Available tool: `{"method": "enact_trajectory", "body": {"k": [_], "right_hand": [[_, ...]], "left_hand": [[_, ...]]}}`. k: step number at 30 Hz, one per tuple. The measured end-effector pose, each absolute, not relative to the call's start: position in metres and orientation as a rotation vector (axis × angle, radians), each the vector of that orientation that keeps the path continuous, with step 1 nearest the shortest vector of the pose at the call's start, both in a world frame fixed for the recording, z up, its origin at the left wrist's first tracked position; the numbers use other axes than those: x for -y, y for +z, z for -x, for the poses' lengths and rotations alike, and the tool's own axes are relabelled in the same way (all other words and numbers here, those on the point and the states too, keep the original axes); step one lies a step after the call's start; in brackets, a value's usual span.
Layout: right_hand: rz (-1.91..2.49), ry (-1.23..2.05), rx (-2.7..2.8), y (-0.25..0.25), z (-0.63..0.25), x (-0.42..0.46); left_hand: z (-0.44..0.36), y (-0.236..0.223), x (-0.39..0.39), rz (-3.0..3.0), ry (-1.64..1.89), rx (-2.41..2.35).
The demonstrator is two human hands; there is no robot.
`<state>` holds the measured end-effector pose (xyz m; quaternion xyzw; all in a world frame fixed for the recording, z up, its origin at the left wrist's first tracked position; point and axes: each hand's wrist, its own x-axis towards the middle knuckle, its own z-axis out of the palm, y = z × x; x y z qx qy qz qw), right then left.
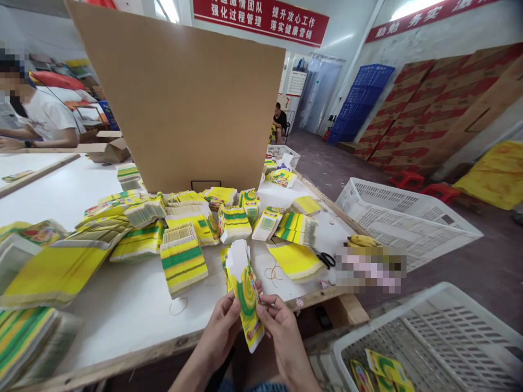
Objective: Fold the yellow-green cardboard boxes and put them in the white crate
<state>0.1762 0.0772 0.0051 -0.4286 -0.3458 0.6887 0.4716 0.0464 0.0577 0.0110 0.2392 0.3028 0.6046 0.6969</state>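
- The left hand (224, 314), low in the middle of the frame, is closed on a yellow-and-green packet (247, 299), thumb on its front face and the other fingers mostly hidden behind.
- The right hand (280, 321), just beside it, has thumb and forefinger brought together on the packet's right edge.
- The packet slants between the hands, in front of the table edge, its lower end towards the bottom of the frame. White slips (238, 258) stand out at its top; whether they sit inside it or behind it, I cannot tell.
- The step in hand looks like working on this one packet with the fingertips. As I judge it, the next move calls for a steady left hold and a light right pinch, so that the thin packet does not crease or the slips slide out.
- At lower right, a white basket (394, 314) has loose packets (386, 367) in it.
- On the white table (143, 305), beyond the hands, a bundle of packets (183, 258) stands left of centre, with thin loops like rubber bands (273, 275) and black-handled scissors (326, 258) to the right.
- More bundles spread across mid-frame, before a tall cardboard sheet (196, 109).
- Farther off, a co-worker (51, 122) sits at upper left; blue crates (359, 100) are stacked at upper right.
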Motion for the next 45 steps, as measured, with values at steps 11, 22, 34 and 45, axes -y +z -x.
{"method": "enact_trajectory", "body": {"k": [11, 22, 34, 45], "right_hand": [[1.174, 1.481, 1.100, 0.002, -0.181, -0.063], [1.171, 1.259, 1.440, 0.018, -0.200, -0.059], [1.030, 1.154, 1.691, 0.041, -0.221, -0.070], [1.121, 1.175, 1.771, 0.050, -0.233, -0.075]], "left_hand": [[-0.056, 0.004, -0.060, -0.590, 1.368, -0.937], [-0.048, 0.015, -0.040, -0.976, 1.259, -0.981], [-0.046, 0.027, -0.022, -0.905, 1.092, -0.736], [-0.046, 0.030, -0.032, -1.048, 1.085, -0.967]]}}
